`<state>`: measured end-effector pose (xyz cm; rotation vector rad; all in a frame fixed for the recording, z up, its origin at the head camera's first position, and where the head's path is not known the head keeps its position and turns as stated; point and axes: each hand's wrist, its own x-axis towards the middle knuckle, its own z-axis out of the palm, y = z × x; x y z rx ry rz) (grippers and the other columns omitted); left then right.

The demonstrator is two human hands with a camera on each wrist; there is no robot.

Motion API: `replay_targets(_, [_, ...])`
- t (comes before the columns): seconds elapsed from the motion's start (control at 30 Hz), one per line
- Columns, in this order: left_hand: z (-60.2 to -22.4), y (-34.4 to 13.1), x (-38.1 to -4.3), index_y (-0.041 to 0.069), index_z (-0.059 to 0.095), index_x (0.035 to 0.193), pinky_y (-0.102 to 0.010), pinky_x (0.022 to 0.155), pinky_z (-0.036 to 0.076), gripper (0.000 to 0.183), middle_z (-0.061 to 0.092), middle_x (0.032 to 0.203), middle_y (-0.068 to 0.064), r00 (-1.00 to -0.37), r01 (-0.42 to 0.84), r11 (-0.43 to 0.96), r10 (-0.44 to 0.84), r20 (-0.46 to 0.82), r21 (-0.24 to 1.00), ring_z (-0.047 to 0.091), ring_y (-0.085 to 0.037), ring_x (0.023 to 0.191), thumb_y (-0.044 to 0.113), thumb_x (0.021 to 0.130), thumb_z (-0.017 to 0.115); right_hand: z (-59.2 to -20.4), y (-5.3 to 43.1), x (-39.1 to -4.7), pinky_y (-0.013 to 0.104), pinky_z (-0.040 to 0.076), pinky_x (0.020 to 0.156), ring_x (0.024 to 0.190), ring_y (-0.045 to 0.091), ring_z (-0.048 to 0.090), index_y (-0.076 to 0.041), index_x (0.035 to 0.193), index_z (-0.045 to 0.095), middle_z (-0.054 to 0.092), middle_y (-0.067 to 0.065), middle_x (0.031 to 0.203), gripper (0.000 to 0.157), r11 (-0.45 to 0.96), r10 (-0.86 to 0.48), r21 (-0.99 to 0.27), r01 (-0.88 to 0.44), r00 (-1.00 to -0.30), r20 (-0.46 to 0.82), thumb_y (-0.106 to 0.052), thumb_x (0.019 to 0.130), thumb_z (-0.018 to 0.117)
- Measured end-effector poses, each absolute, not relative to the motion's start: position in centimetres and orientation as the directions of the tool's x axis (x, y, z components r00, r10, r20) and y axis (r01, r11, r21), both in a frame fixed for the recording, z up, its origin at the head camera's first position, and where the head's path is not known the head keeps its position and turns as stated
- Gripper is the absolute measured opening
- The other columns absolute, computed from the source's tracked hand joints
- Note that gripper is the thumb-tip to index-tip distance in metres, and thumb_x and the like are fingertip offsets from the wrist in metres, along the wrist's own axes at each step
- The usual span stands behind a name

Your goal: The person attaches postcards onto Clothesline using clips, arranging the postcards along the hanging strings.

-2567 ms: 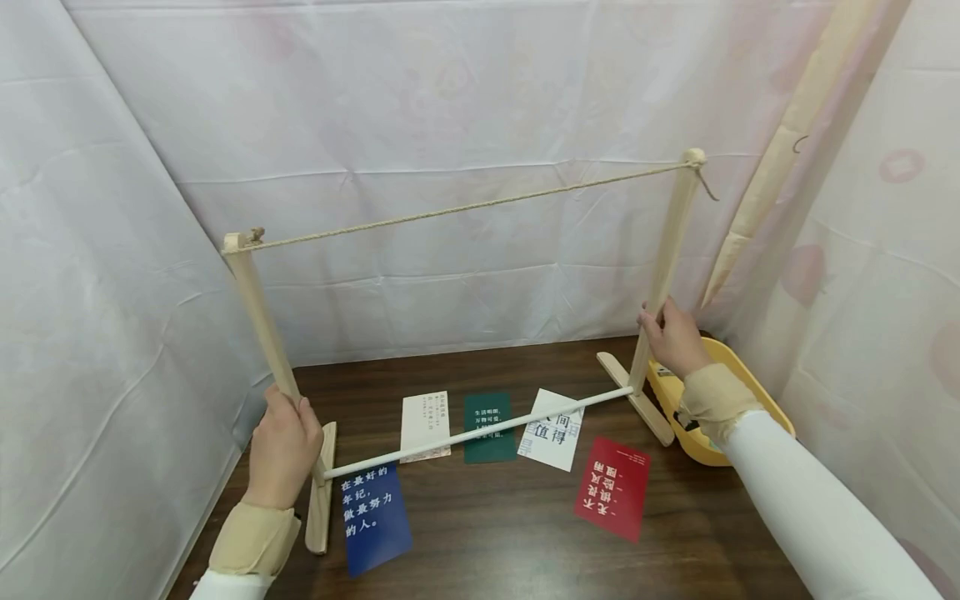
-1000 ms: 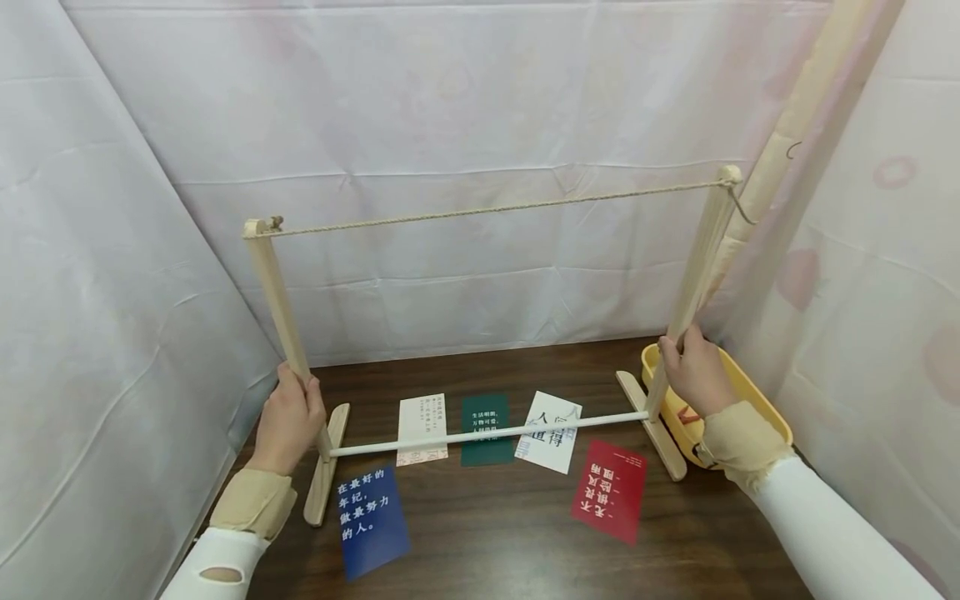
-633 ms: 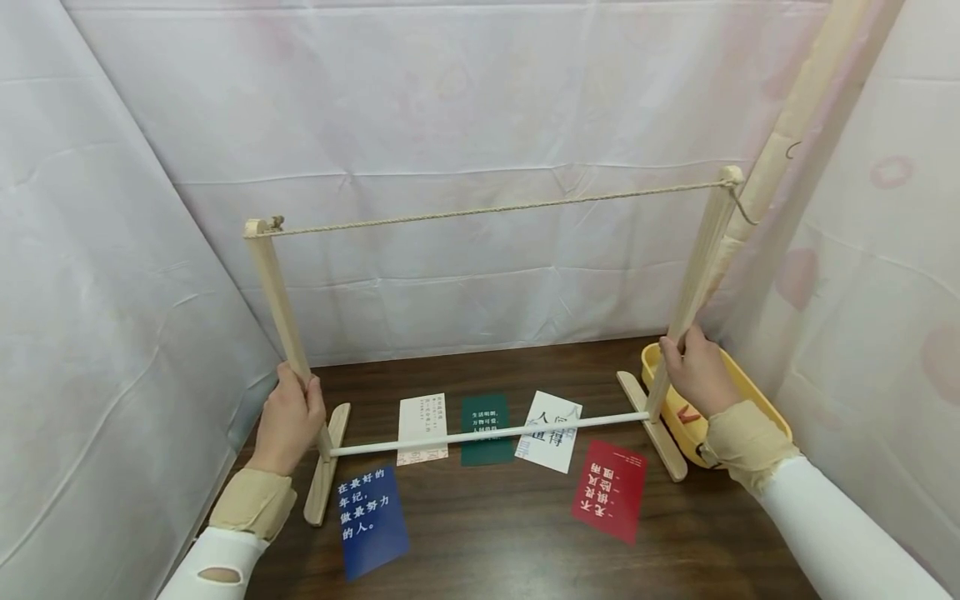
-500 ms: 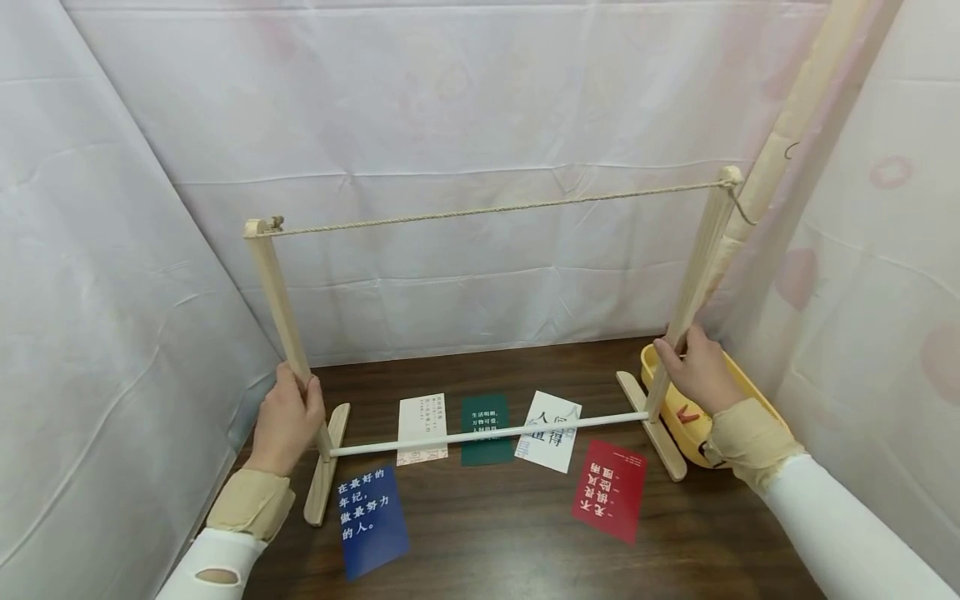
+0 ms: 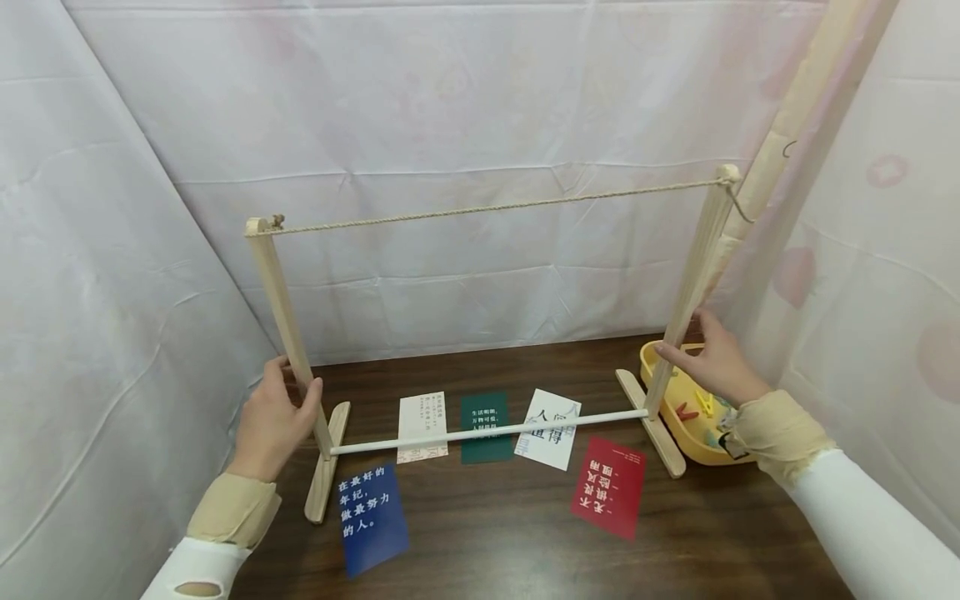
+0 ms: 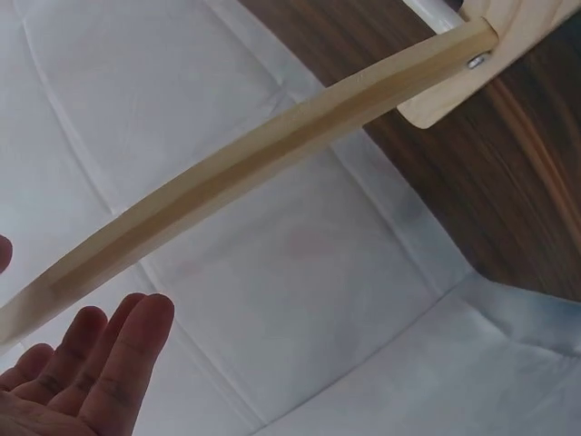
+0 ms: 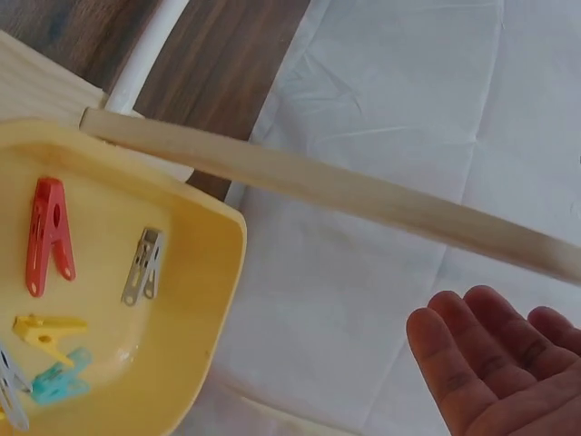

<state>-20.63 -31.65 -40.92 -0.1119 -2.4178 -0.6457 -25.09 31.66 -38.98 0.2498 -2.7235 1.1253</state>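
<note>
A wooden stand has a left post (image 5: 279, 296) and a right post (image 5: 699, 258). Twine (image 5: 487, 208) is strung between their tops, and a white rod (image 5: 487, 433) joins their bases. My left hand (image 5: 272, 423) sits beside the left post with thumb and fingers spread around it; in the left wrist view its fingers (image 6: 132, 359) are extended and apart from the wood. At the right post my right hand (image 5: 716, 362) is likewise spread, thumb near the wood. Its fingers (image 7: 445, 359) show a gap to the post in the right wrist view. Neither hand grips anything.
Printed cards lie on the dark wooden table (image 5: 510, 533): blue (image 5: 372, 533), pale (image 5: 422, 408), green (image 5: 485, 454), white (image 5: 550, 454) and red (image 5: 609, 492). Right of the stand, a yellow basket (image 7: 231, 245) holds several clothespins, including a red clothespin (image 7: 50, 232). White cloth surrounds the table.
The stand was shifted slightly right and squared up earlier, then stayed put. Both hands have since loosened from the posts, fingers opening outward, the right hand drawing back to the right.
</note>
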Motion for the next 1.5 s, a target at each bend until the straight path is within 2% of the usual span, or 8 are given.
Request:
replay_targets(0.17, [-40.8,-31.8,-19.8,-0.009,0.054,0.134,-0.057,0.063,0.054,0.048,0.075,0.098,-0.027,-0.795,0.222,0.888,-0.075,0.602,0.403,0.074,-0.044,0.082,0.021,0.102,0.072,-38.8,32.1,-24.8,0.063,0.054,0.100,0.126,0.053,0.059,0.007,0.148,0.043,0.060,0.030,0.132,0.070,0.713,-0.115,-0.665,-0.225,-0.972,0.205,-0.025,0.098,0.081])
replay_targets(0.3, [-40.9,-31.9,-19.1,-0.009,0.056,0.131,-0.064,0.069,0.055,0.044,0.075,0.100,-0.027,-0.785,0.223,0.893,-0.074,0.615,0.391,0.074,-0.044,0.085,0.019,0.100,0.072,-38.8,32.5,-24.7,0.070,0.051,0.103,0.127,0.056,0.057,0.011,0.148,0.043,0.060,0.034,0.135,0.073,0.724,-0.157,-0.640,-0.259,-0.964,0.213,-0.018,0.095,0.082])
replay_targets(0.4, [-41.0,-31.9,-18.7,-0.008,0.057,0.126,-0.061,0.068,0.055,0.040,0.073,0.099,-0.026,-0.778,0.233,0.896,-0.061,0.625,0.378,0.073,-0.043,0.084,0.017,0.099,0.073,-38.9,32.9,-24.6,0.073,0.048,0.105,0.127,0.060,0.056,0.016,0.150,0.039,0.056,0.039,0.138,0.074,0.722,-0.183,-0.630,-0.287,-0.957,0.226,-0.010,0.094,0.080])
replay_targets(0.53, [-41.2,-31.8,-18.1,-0.006,0.057,0.116,-0.051,0.060,0.052,0.035,0.070,0.092,-0.022,-0.780,0.232,0.905,-0.046,0.624,0.356,0.069,-0.036,0.074,0.017,0.097,0.076,-39.1,33.4,-24.6,0.074,0.049,0.103,0.125,0.063,0.056,0.017,0.152,0.038,0.054,0.041,0.138,0.075,0.734,-0.185,-0.613,-0.291,-0.955,0.232,0.001,0.089,0.075])
replay_targets(0.67, [-41.5,-31.8,-17.6,-0.002,0.060,0.107,-0.044,0.056,0.048,0.028,0.069,0.084,-0.017,-0.784,0.229,0.913,-0.033,0.619,0.338,0.065,-0.029,0.067,0.016,0.095,0.077,-39.4,33.8,-24.8,0.074,0.051,0.102,0.123,0.064,0.057,0.019,0.151,0.038,0.054,0.042,0.137,0.075,0.755,-0.180,-0.593,-0.279,-0.958,0.222,0.006,0.086,0.072])
replay_targets(0.97, [-43.0,-31.4,-17.4,0.002,0.065,0.102,-0.037,0.052,0.047,0.022,0.069,0.082,-0.009,-0.804,0.242,0.924,0.019,0.595,0.298,0.062,-0.018,0.064,0.017,0.095,0.080,-39.8,34.8,-25.0,0.071,0.054,0.099,0.119,0.065,0.060,0.024,0.145,0.041,0.054,0.047,0.134,0.067,0.797,-0.128,-0.569,-0.201,-0.978,0.165,0.006,0.089,0.071])
replay_targets(1.17, [-43.7,-31.1,-17.2,0.001,0.066,0.103,-0.033,0.052,0.046,0.023,0.067,0.085,-0.008,-0.832,0.253,0.926,0.062,0.552,0.278,0.059,-0.014,0.063,0.018,0.096,0.079,-40.3,35.4,-25.3,0.068,0.056,0.096,0.115,0.063,0.063,0.023,0.136,0.053,0.059,0.048,0.131,0.055,0.830,-0.130,-0.529,-0.175,-0.984,0.120,0.001,0.090,0.074])
replay_targets(1.5, [-44.7,-31.1,-17.1,0.001,0.066,0.104,-0.039,0.052,0.048,0.026,0.068,0.088,-0.010,-0.868,0.239,0.931,0.078,0.491,0.275,0.058,-0.015,0.062,0.022,0.097,0.078,-41.7,36.3,-26.1,0.064,0.059,0.090,0.112,0.061,0.066,0.020,0.132,0.060,0.062,0.046,0.131,0.049,0.868,-0.145,-0.470,-0.161,-0.987,0.070,-0.004,0.092,0.074])
